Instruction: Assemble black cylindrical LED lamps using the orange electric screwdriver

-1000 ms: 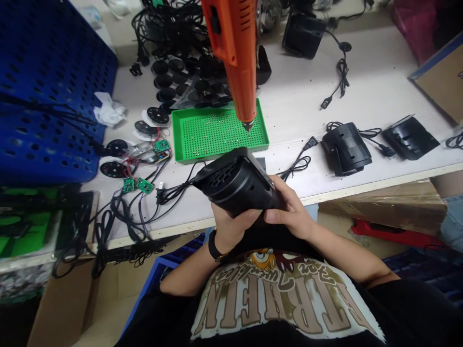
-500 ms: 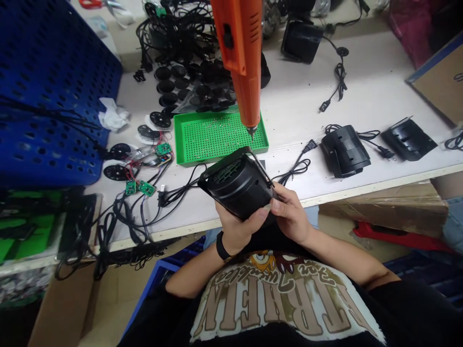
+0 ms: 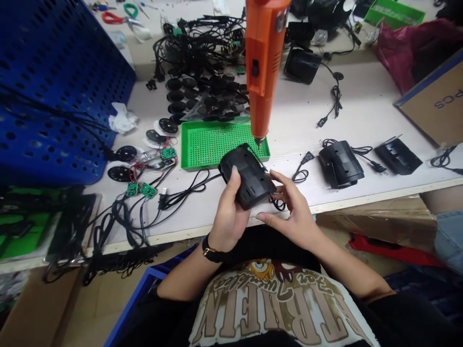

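Observation:
A black plastic housing (image 3: 248, 178) is tilted over the front of the table, with my left hand (image 3: 229, 217) wrapped round its lower left side, thumb on top. My right hand (image 3: 292, 212) is at the housing's right end, thumb and fingers spread apart, the fingertips close to or touching its edge. Above the housing hangs an orange electric screwdriver (image 3: 264, 72), its tip just over the housing's upper edge. Behind lies a green perforated tray (image 3: 202, 144) with small screws, partly hidden by the housing. A black cord (image 3: 278, 202) shows below the housing's right end.
Two more black housings (image 3: 340, 164) (image 3: 302, 65) and an open shell (image 3: 398, 155) lie to the right and back. A blue crate (image 3: 61, 86), circuit boards (image 3: 147, 190) and cables (image 3: 123, 217) are at the left. Black round parts (image 3: 206, 96) sit behind the tray; a cardboard box (image 3: 437, 106) stands right.
The housing has been turned so its grille no longer shows and its slotted side faces up. My right hand has loosened and spread its fingers. The whole view has shifted slightly.

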A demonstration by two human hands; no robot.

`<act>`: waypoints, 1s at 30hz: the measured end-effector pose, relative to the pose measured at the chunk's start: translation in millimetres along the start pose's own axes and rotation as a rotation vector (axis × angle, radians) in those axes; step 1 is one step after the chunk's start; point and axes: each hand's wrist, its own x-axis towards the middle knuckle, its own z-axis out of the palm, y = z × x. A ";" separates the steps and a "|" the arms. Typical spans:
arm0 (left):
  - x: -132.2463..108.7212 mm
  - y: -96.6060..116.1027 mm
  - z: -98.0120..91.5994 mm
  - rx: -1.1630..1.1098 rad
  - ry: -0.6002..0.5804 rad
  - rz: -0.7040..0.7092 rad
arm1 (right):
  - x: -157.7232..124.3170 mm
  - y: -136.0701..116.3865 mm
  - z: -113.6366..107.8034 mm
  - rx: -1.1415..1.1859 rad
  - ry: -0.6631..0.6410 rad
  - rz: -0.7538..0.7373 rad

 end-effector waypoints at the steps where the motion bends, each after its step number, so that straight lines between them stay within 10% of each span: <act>1: 1.0 4.6 0.4 -0.037 -0.001 -0.054 | 0.1 -0.8 -0.1 -0.013 0.017 -0.027; 17: -2.6 22.3 8.5 -0.210 0.093 -0.167 | 10.7 -16.2 3.5 -0.283 0.217 -0.362; 25: -22.6 -6.4 4.5 0.145 0.131 0.140 | 9.1 -13.9 15.1 -0.308 0.041 -0.214; 30: -27.9 -2.9 10.1 0.237 -0.077 0.183 | 30.5 -6.9 1.1 -0.044 0.093 -0.126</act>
